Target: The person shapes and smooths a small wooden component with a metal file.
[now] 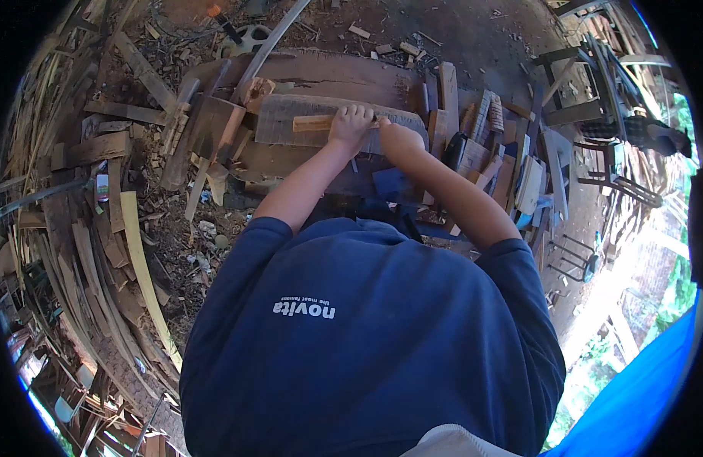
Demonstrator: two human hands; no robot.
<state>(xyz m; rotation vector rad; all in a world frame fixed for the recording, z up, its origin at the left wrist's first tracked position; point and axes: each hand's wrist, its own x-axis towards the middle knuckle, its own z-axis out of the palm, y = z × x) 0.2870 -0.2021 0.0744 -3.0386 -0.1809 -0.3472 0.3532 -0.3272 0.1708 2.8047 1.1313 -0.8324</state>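
**Two hands on a grey board**

The person leans over a low wooden tabletop (321,72). A flat grey board (283,118) lies on it. A small wood piece (309,123), light brown, lies on top of the grey board, near its middle.

The left hand (350,123) rests on the right end of the small wood piece. Its fingers (357,113) curl over the top edge, so the grip is closed on the piece and presses it down on the board.

The right hand (399,139) sits just beside the left hand, at the right part of the grey board. It is curled into a tight fist. One cannot tell if anything is inside that grip.

A dark blue block (389,183) lies below the hands, close to the person's body. Many short wood bits (488,114) are stacked to the right of the board. A long yellow strip (142,259) lies on the dirt floor (176,228) to the left, among chips and old planks.
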